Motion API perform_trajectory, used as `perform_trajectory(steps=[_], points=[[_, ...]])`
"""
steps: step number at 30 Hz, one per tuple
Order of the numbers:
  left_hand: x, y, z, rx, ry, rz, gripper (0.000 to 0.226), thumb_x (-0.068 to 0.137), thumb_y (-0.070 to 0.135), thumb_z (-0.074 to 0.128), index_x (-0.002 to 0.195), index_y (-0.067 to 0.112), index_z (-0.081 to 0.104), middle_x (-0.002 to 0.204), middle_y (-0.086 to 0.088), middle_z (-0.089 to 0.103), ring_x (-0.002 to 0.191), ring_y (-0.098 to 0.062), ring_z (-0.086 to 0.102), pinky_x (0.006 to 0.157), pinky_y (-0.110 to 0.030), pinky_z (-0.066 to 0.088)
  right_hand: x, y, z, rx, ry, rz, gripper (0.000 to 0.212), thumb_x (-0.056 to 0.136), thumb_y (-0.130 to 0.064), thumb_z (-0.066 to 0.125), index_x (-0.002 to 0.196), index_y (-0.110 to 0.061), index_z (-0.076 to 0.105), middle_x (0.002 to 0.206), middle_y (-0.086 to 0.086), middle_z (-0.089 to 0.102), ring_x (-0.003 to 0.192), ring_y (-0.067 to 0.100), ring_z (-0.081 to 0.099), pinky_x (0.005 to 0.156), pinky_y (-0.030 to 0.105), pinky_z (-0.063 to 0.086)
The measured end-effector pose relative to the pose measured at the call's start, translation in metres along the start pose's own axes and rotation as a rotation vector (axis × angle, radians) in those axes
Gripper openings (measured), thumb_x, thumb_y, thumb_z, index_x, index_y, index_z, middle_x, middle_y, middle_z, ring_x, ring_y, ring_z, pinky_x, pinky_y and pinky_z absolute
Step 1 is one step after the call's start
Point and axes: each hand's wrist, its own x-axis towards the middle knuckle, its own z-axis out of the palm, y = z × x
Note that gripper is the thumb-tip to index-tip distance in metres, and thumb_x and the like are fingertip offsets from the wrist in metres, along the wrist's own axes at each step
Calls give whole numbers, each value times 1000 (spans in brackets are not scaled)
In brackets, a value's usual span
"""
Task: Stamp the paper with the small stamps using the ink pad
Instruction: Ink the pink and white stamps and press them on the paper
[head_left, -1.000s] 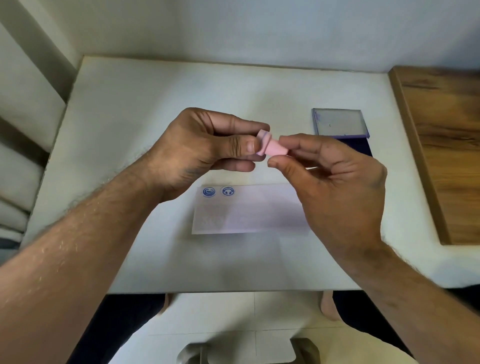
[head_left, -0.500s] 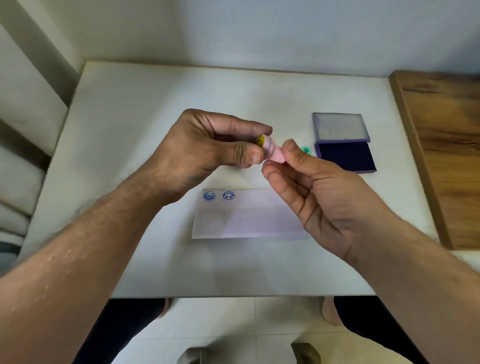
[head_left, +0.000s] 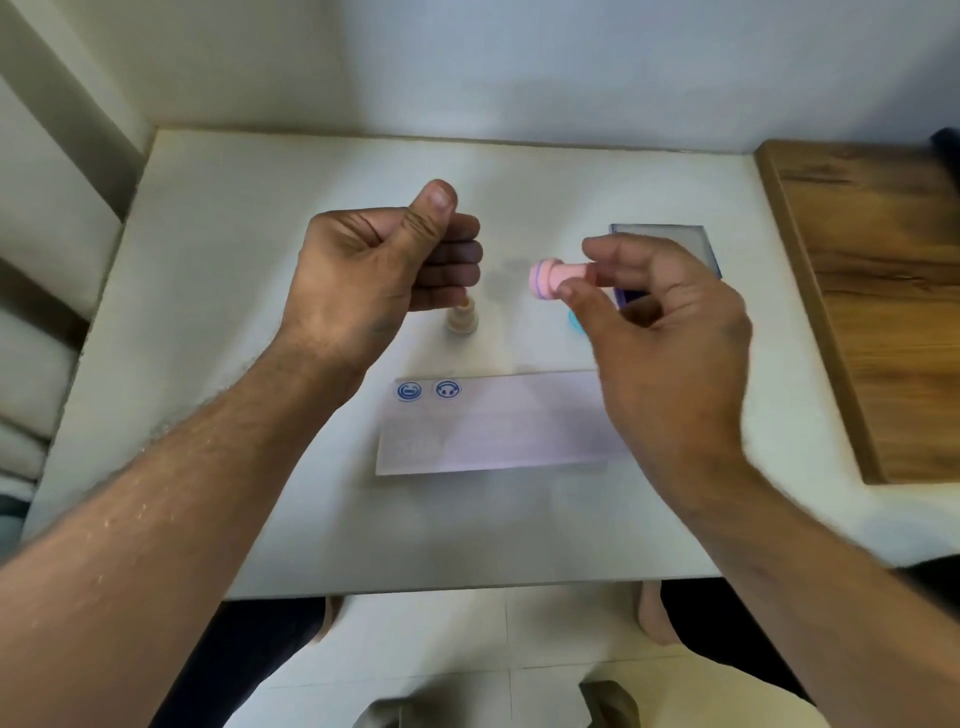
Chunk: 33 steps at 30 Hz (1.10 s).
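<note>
A: Largest first. We list a white table (head_left: 260, 312), a wooden board (head_left: 883, 312) beside it on the right, plain walls behind.

B: Then the paper (head_left: 493, 426), flat at centre, two blue prints in its top-left corner. The pad (head_left: 670, 244) sits open, mostly behind our right hand (head_left: 670, 353).

A: Grips?

B: Right thumb and forefinger pinch the pink stamp (head_left: 553, 278) by its narrow stem, head pointing left, above the table. Left hand (head_left: 379, 270) is curled into a loose fist; whether it holds anything we cannot tell.

A: Handling?

B: We judge the stamp light, rigid, smooth. Take the stem, keep the face clear. A beige stamp (head_left: 461, 321) stands below the left fingers.
</note>
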Motion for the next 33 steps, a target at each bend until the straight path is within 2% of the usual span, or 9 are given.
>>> perform_trajectory(steps=[3, 6, 10, 16, 19, 23, 28, 31, 33], points=[[0, 2, 0, -1, 30, 21, 32, 94, 37, 60, 84, 11, 76, 80, -10, 77, 79, -26, 75, 68, -32, 59, 0, 2, 9, -224, -26, -220, 20, 85, -31, 73, 104, -25, 73, 99, -10, 73, 88, 5, 64, 83, 28, 55], [-2, 3, -2, 23, 37, 41, 31, 94, 37, 61, 83, 12, 76, 77, -9, 76, 75, -24, 75, 66, -30, 59, 4, 4, 20, -354, -93, -303, 19, 87, -24, 70, 106, -21, 74, 98, -3, 73, 92, 18, 65, 84, 35, 53], [-3, 5, -6, 31, 53, 42, 29, 93, 34, 63, 81, 12, 76, 75, -9, 76, 72, -23, 74, 65, -30, 59, 8, 8, 28, -528, -110, -302, 19, 89, -23, 66, 107, -23, 73, 97, -1, 73, 90, 24, 64, 76, 35, 54], [-1, 6, -8, 20, 70, 27, 26, 93, 31, 64, 81, 12, 76, 75, -8, 76, 70, -21, 73, 67, -31, 59, 9, 7, 29, -614, -141, -192, 33, 90, -26, 64, 122, -27, 64, 104, -4, 73, 96, 21, 63, 77, 32, 53], [0, 5, -8, 25, 90, 38, 26, 92, 33, 64, 81, 13, 76, 75, -7, 76, 71, -21, 74, 65, -29, 59, 5, -4, 31, -635, -87, -406, 38, 84, -23, 70, 122, -21, 64, 110, 2, 68, 100, 28, 58, 74, 36, 52], [1, 4, -9, 30, 145, 52, 27, 92, 33, 64, 80, 13, 76, 75, -7, 76, 72, -21, 74, 63, -27, 58, -1, -17, 48, -749, -284, -593, 48, 81, -10, 61, 127, -20, 61, 105, -2, 71, 93, 30, 49, 73, 40, 49], [3, 4, -12, 39, 171, 63, 26, 93, 32, 63, 81, 13, 76, 75, -6, 76, 72, -21, 74, 64, -27, 58, 1, -14, 61, -898, -378, -521, 29, 88, -11, 55, 111, -22, 67, 95, -1, 72, 95, 27, 46, 75, 40, 47], [0, 4, -12, 43, 139, 77, 21, 92, 28, 64, 83, 14, 77, 77, -6, 76, 72, -19, 73, 66, -27, 58, 0, -12, 57, -647, -333, -319, 22, 91, -18, 56, 104, -26, 72, 88, 3, 69, 95, 24, 48, 76, 32, 46], [-3, 5, -11, 52, 103, 129, 14, 91, 22, 65, 87, 16, 77, 80, -5, 76, 75, -20, 73, 69, -29, 58, -2, -15, 50, -425, -263, -124, 19, 88, -28, 67, 106, -32, 72, 95, 0, 68, 94, 15, 58, 80, 24, 49]])
